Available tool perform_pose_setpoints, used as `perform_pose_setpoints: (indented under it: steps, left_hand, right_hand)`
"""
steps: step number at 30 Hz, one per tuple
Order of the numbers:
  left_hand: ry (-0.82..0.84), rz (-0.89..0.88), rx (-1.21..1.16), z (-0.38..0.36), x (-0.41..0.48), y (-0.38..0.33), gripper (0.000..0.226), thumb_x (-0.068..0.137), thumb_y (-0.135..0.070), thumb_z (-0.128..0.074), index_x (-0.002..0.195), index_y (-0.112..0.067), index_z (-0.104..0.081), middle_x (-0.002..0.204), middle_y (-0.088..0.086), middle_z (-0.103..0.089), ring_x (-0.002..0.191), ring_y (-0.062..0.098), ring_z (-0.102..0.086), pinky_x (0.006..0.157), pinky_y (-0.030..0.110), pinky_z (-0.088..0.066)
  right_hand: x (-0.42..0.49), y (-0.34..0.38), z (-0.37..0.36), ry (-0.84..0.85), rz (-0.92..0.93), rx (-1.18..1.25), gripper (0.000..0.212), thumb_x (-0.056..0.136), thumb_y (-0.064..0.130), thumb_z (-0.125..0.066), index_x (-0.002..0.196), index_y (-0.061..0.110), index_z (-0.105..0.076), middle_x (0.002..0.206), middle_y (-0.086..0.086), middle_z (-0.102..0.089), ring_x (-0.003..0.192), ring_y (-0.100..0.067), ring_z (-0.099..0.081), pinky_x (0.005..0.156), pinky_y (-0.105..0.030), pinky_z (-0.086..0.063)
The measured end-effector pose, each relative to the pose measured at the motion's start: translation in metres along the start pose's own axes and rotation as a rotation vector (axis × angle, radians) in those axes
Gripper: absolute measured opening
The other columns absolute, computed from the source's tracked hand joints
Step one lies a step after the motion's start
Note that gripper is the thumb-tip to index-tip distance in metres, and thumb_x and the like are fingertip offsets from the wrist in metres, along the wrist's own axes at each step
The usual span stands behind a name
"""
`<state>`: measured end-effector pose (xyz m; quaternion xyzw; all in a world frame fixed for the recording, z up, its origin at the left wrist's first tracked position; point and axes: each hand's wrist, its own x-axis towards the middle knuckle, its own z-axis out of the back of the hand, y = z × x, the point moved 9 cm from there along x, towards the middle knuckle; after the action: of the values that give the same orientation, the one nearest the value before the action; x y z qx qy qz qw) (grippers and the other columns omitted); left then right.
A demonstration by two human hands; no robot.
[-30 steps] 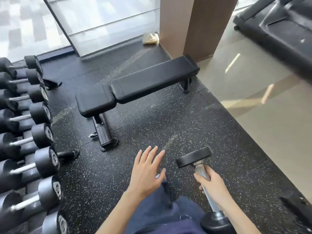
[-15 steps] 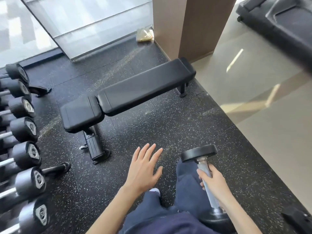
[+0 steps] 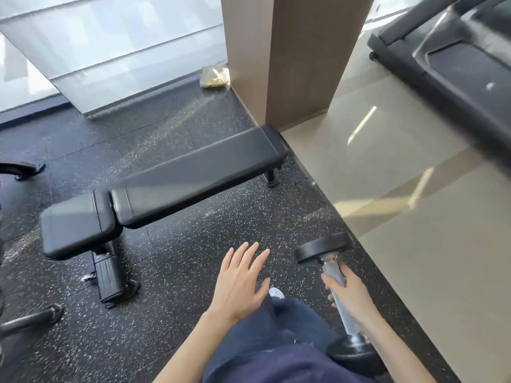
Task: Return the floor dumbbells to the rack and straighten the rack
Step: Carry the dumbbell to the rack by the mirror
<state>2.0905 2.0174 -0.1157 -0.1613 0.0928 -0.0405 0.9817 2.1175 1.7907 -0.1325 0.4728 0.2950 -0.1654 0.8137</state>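
Here the dumbbell (image 3: 323,247) is carried tilted beside the person's right leg, with one head up and forward and the other low near the thigh. The right hand (image 3: 351,297) is wrapped around the handle, with its fingers (image 3: 328,280) curled on the metal. The left hand (image 3: 239,286) holds nothing and is flat and spread.

I think the main danger is a slip, because only one hand bears the weight. If it drops, it may hit the white shoe tip (image 3: 276,293) or the glossy beige tile (image 3: 414,244) just to the right, which looks hard and could crack. The bench (image 3: 179,186) lies across the way to the left, and its low frame could catch a foot. Only dark tube feet (image 3: 30,320), perhaps of the rack, show there.

The handle is rough grey steel and the heads are round, matt and black. The floor (image 3: 171,261) is speckled black rubber, and the bench pad is smooth and black.
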Motion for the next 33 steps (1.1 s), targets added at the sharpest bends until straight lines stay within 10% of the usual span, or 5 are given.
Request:
perform_pose_setpoints:
  steps: [20, 33]
  left_hand:
    - [-0.116, 0.045, -0.03, 0.064, 0.321, 0.012, 0.058, 0.082, -0.044, -0.042, 0.133, -0.021, -0.052, 0.137, 0.007, -0.052, 0.129, 0.029, -0.045, 0.109, 0.042, -0.019]
    - [-0.158, 0.273, -0.022, 0.1, 0.438, 0.056, 0.057, 0.085, -0.047, -0.039, 0.135, -0.023, -0.049, 0.14, 0.007, -0.049, 0.131, 0.029, -0.042, 0.112, 0.046, -0.025]
  right_hand:
    - [0.258, 0.219, 0.101, 0.07, 0.13, -0.147, 0.045, 0.091, 0.022, -0.058, 0.132, 0.02, -0.041, 0.086, 0.007, -0.061, 0.062, -0.014, -0.06, 0.056, -0.019, -0.05]
    - [0.382, 0.335, 0.114, 0.278, 0.216, -0.182, 0.027, 0.091, 0.019, -0.057, 0.111, 0.029, -0.043, 0.081, 0.0, -0.063, 0.057, -0.016, -0.058, 0.057, -0.024, -0.049]
